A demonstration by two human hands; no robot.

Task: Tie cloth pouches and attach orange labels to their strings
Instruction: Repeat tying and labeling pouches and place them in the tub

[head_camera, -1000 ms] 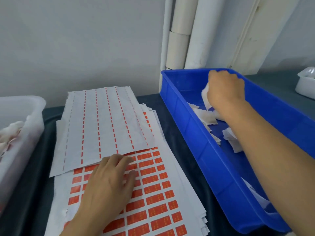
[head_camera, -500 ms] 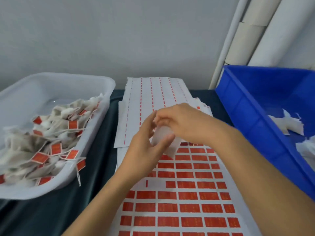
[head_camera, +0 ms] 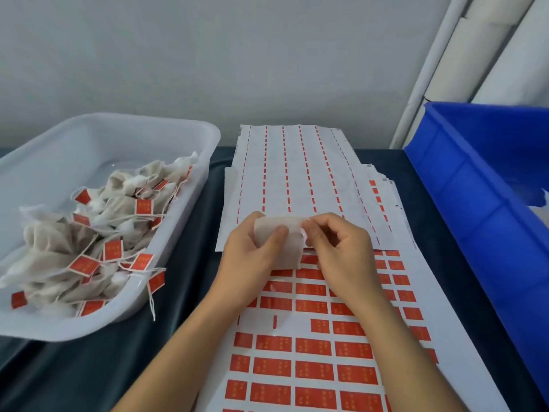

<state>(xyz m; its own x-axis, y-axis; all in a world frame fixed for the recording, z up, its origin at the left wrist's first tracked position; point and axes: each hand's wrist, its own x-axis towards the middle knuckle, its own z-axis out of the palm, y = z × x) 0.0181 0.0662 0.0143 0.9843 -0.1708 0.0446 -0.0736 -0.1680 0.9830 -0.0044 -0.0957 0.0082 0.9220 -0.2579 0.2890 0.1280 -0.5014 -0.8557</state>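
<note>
Both hands meet over the middle of the tabletop (head_camera: 184, 263), holding one white cloth pouch (head_camera: 279, 242) between them above the sheet of orange labels (head_camera: 312, 346). The left hand (head_camera: 252, 257) grips the pouch's left side, thumb curled across its front and fingers behind it. The right hand (head_camera: 341, 248) has its fingers bent in, pinching the pouch's upper right edge. Just beyond the hands lies a used backing sheet (head_camera: 297, 179), mostly white with thin orange dashes, overlapping the far end of the label stack. To the left, a translucent white tub (head_camera: 166, 132) holds a heap of tied pouches (head_camera: 98, 233) with orange tags on strings, one string hanging over its near rim. On the right stands a blue bin (head_camera: 475, 188), its contents mostly out of view.
</note>
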